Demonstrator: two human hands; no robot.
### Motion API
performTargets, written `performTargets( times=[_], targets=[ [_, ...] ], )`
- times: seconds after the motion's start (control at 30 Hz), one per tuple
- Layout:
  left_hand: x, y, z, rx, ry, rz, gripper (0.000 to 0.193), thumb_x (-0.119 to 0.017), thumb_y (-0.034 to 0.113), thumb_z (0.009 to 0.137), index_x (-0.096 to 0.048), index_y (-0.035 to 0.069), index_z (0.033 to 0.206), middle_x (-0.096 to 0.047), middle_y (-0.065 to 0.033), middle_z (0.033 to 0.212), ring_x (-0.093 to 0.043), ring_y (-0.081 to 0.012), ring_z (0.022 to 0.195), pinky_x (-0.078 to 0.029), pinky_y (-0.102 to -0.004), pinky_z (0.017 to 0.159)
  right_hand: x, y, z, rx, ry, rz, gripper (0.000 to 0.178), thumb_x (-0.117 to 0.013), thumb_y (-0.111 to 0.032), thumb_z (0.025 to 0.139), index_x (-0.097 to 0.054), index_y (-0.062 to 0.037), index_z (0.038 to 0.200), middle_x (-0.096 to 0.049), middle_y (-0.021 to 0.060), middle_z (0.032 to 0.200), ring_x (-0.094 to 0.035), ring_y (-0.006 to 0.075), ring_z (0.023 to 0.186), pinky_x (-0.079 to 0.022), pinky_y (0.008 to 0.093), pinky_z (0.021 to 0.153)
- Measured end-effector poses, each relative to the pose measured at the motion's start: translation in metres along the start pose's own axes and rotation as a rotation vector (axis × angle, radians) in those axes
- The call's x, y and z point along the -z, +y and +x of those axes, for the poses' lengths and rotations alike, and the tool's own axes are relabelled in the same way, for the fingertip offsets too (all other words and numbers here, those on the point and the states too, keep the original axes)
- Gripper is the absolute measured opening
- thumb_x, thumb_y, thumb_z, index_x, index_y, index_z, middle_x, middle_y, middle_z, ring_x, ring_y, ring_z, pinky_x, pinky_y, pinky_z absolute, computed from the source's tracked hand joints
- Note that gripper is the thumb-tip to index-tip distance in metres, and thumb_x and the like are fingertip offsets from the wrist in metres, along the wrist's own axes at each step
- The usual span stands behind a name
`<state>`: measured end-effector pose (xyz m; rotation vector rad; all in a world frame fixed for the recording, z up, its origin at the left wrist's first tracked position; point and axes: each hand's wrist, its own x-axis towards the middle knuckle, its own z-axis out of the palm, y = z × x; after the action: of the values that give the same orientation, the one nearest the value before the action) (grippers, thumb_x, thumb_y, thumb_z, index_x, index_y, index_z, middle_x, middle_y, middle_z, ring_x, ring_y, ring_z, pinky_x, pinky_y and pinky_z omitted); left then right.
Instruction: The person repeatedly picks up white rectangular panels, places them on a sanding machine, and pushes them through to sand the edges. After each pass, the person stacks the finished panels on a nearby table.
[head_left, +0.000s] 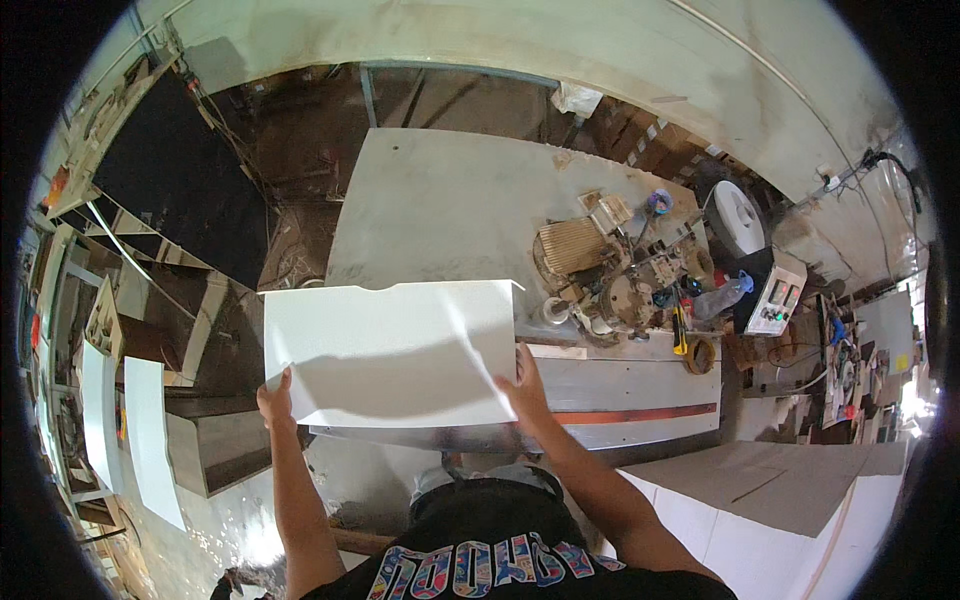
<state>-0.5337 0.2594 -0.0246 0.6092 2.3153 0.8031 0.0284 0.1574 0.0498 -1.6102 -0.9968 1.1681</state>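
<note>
A wide white panel (400, 325) is held between my two hands, above the near part of the workbench. Its far edge has a shallow cut-out, and a shadow falls across its near half. My left hand (276, 400) grips the panel's left edge near the close corner, thumb on the upper face. On the opposite edge, my right hand (526, 388) is closed in the same way, its thumb pressed on top. The fingers underneath are partly hidden by the board. To the right of the panel sits a dusty machine (610, 265) with a ribbed motor housing.
The grey benchtop (440, 200) extends behind the panel. Right of the machine stand a control box (778, 300), a white reel (738, 218) and a yellow-handled tool (680, 332). White panels (150, 430) lean at left; a large grey board (770, 480) lies at lower right.
</note>
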Motion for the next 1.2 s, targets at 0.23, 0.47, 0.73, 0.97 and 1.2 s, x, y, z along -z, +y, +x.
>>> performTargets(
  times=[0.23,0.47,0.73,0.97,1.2],
  targets=[
    [0.032,-0.008,-0.053,-0.11,0.035,-0.541,0.07,-0.095,0.051,0.093,-0.066,-0.004,0.125,-0.069,-0.0084,0.105,-0.065,-0.0194,0.087,-0.057,-0.0408,0.076,0.045,-0.07,0.001,-0.098,-0.044,0.481,0.061,-0.06,-0.03,0.116,-0.047,0.005,0.164,-0.066,0.0135,0.152,-0.061,0.0232,0.136,-0.044,0.0356,0.119],
    [-0.011,0.042,-0.181,-0.47,-0.289,-0.713,0.057,-0.077,0.049,0.11,-0.061,0.0,0.132,-0.065,-0.0056,0.107,-0.062,-0.0174,0.097,-0.053,-0.0388,0.085,0.142,-0.056,-0.027,-0.098,0.418,0.955,0.049,-0.051,-0.041,0.118,-0.064,-0.0045,0.148,-0.07,0.0094,0.145,-0.06,0.0258,0.138,-0.043,0.0413,0.121],
    [-0.141,0.047,-0.251,-0.444,-0.621,-0.846,0.063,-0.067,0.046,0.116,-0.047,0.005,0.16,-0.059,-0.0087,0.148,-0.053,-0.0226,0.135,-0.039,-0.0421,0.119,0.277,0.006,-0.06,0.064,0.659,1.039,0.043,-0.051,-0.037,0.116,-0.067,-0.0087,0.144,-0.072,0.0055,0.141,-0.066,0.0265,0.133,-0.049,0.0452,0.117],
    [-0.166,0.07,-0.298,-0.589,-0.737,-0.914,0.066,-0.056,0.044,0.121,-0.037,0.003,0.169,-0.053,-0.0108,0.16,-0.046,-0.0238,0.149,-0.03,-0.0428,0.13,0.328,0.04,-0.074,0.149,0.728,1.106,0.04,-0.05,-0.04,0.119,-0.068,-0.0096,0.138,-0.072,0.005,0.137,-0.066,0.025,0.131,-0.05,0.0443,0.115],
    [-0.117,0.126,-0.344,-0.546,-0.585,-0.994,0.073,-0.06,0.048,0.118,-0.035,0.0,0.167,-0.049,-0.013,0.159,-0.044,-0.0233,0.15,-0.029,-0.0418,0.13,0.348,0.025,-0.096,0.153,0.76,1.096,0.03,-0.055,-0.032,0.113,-0.068,-0.0108,0.129,-0.071,0.0034,0.117,-0.065,0.0232,0.113,-0.05,0.0449,0.105]
  ],
)
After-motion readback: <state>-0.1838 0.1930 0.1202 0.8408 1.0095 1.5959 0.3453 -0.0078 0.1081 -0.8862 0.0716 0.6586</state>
